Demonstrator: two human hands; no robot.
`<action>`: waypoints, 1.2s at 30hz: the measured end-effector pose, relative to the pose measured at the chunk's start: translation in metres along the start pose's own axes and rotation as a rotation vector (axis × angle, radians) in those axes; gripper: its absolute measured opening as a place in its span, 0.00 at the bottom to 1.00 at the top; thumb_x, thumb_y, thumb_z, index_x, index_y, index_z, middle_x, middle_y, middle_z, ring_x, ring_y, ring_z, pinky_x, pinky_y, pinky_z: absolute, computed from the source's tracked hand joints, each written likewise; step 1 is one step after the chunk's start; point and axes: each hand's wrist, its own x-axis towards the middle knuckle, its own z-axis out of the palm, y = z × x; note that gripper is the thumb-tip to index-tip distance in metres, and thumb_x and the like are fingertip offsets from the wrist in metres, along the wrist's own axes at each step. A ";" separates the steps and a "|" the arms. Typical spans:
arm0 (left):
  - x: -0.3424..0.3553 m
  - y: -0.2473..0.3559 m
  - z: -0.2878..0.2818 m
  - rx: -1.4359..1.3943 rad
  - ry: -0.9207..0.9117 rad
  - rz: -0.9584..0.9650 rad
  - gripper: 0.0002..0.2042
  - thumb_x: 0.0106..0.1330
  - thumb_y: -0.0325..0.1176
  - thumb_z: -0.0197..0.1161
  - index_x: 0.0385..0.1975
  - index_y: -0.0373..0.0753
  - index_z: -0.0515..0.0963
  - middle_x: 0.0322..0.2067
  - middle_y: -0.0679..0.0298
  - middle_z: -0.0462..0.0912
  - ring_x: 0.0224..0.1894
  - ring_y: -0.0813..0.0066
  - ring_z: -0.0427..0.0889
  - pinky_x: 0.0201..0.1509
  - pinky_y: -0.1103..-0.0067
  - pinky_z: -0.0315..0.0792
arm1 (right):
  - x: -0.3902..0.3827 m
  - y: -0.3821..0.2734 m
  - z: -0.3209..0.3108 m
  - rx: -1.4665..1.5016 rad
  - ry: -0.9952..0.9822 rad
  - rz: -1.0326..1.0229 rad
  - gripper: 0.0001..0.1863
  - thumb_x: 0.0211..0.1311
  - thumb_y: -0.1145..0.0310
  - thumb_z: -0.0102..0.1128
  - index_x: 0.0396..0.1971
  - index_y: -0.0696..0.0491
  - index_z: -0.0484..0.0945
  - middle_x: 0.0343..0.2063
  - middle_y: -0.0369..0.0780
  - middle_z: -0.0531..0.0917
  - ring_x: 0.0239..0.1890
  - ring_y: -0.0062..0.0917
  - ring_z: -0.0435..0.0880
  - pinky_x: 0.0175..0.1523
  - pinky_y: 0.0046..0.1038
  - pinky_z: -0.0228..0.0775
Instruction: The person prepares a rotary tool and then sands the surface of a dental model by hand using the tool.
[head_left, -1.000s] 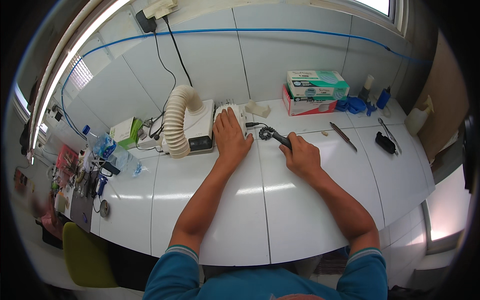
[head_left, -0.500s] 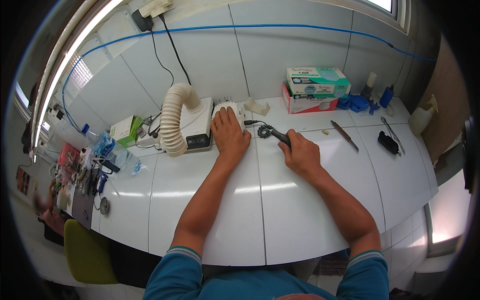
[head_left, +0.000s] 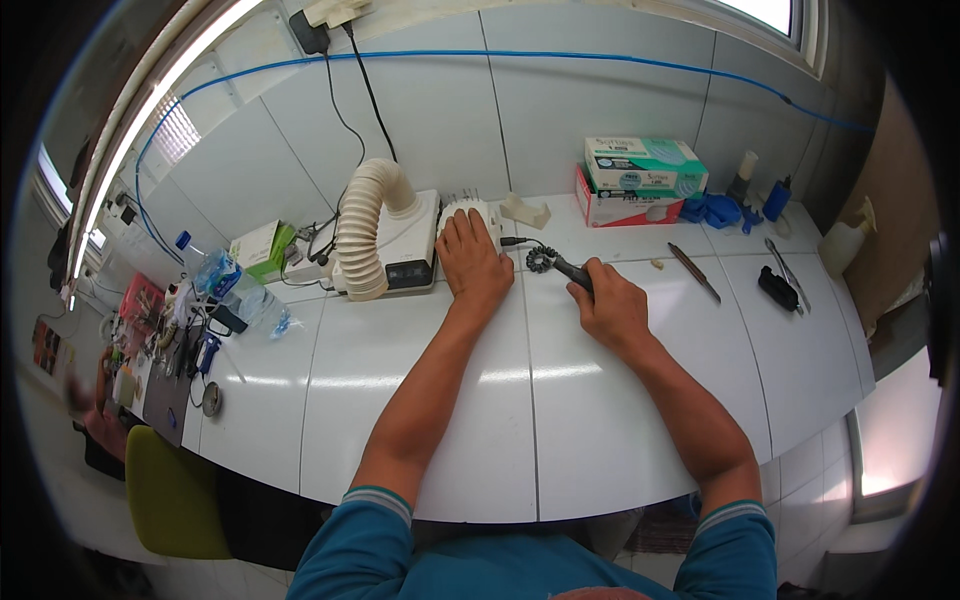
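My left hand [head_left: 474, 262] lies over a small white box-shaped unit [head_left: 489, 216], fingers stretched out across its top, which they partly hide. Several thin bits stand upright at the unit's back edge. In my right hand [head_left: 616, 308] is a dark rotary handpiece [head_left: 572, 273], its slim body pointing up and left. A black coiled cord [head_left: 541, 260] runs from the handpiece to the white unit. Left of my left hand stands a larger white machine [head_left: 424, 228] with a dark front panel and a ribbed cream hose [head_left: 358, 232] arching from its top.
A small cream-coloured piece [head_left: 657, 264] and a slim brown tool [head_left: 694, 273] lie right of my right hand. Further right are a black object [head_left: 777, 290] and metal tweezers [head_left: 788, 270]. Stacked boxes [head_left: 640, 195] stand at the wall; a plastic bottle [head_left: 240, 290] and clutter lie left.
The view has shifted slightly, carrying the bench items a little to the right. Both hands keep their places: the left on the white unit, the right around the handpiece.
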 end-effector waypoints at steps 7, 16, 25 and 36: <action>-0.068 0.003 -0.061 -1.098 -0.135 0.132 0.30 0.73 0.27 0.71 0.73 0.30 0.71 0.66 0.48 0.76 0.69 0.58 0.79 0.72 0.65 0.76 | -0.007 -0.039 -0.022 0.472 0.051 -0.065 0.14 0.77 0.62 0.70 0.47 0.57 0.79 0.32 0.45 0.86 0.29 0.40 0.87 0.36 0.40 0.76; -0.103 -0.023 -0.051 -1.816 -0.651 -0.153 0.20 0.85 0.37 0.65 0.68 0.31 0.79 0.53 0.60 0.88 0.57 0.72 0.84 0.66 0.69 0.78 | -0.034 -0.063 -0.019 1.198 -0.730 0.236 0.22 0.92 0.53 0.48 0.59 0.60 0.75 0.27 0.34 0.81 0.21 0.17 0.80 0.29 0.24 0.74; -0.099 -0.019 -0.056 -1.828 -0.674 -0.167 0.14 0.83 0.33 0.67 0.60 0.29 0.83 0.42 0.66 0.83 0.44 0.76 0.79 0.62 0.70 0.77 | -0.033 -0.044 -0.011 1.257 -0.834 0.270 0.26 0.92 0.49 0.44 0.60 0.59 0.76 0.28 0.37 0.81 0.23 0.20 0.83 0.30 0.25 0.75; -0.100 -0.015 -0.057 -1.905 -0.674 -0.294 0.08 0.81 0.29 0.69 0.52 0.31 0.84 0.39 0.66 0.83 0.39 0.78 0.78 0.46 0.75 0.76 | -0.029 -0.046 -0.020 1.324 -0.909 0.434 0.30 0.91 0.47 0.40 0.58 0.64 0.76 0.32 0.44 0.85 0.30 0.32 0.91 0.35 0.29 0.85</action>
